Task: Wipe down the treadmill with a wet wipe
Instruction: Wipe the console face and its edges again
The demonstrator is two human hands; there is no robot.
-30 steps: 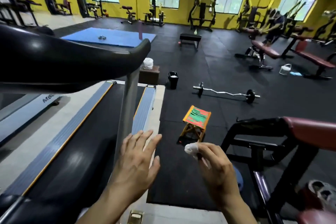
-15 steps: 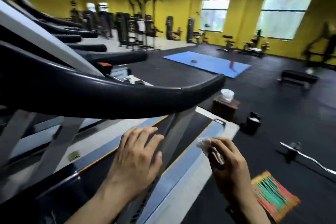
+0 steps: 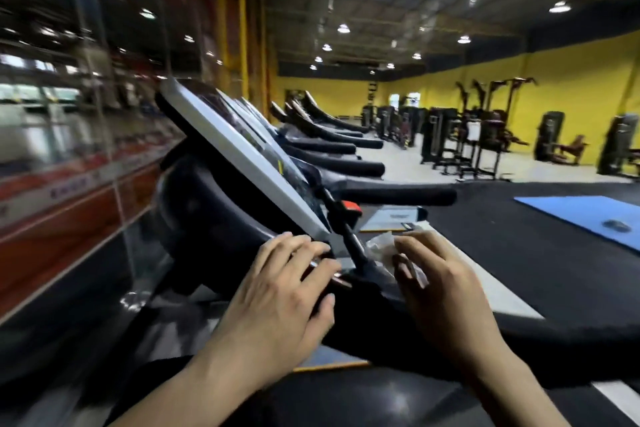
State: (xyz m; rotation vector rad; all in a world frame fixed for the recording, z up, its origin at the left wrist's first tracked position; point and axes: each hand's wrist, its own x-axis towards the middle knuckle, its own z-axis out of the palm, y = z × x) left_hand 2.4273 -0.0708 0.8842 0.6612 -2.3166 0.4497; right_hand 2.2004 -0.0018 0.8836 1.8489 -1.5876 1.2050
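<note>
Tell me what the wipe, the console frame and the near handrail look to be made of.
Wet wipe: thin, crumpled, whitish, slightly translucent sheet, likely nonwoven fabric, pinched by the right hand.
Console frame: smooth light-grey surface with a soft sheen, probably painted plastic or metal.
Near handrail: matte black, no glare, probably foam or rubber padding.

floor [image 3: 519, 229]: black rubber | on it: blue mat [image 3: 585, 215], row of treadmills [image 3: 332, 135]
</note>
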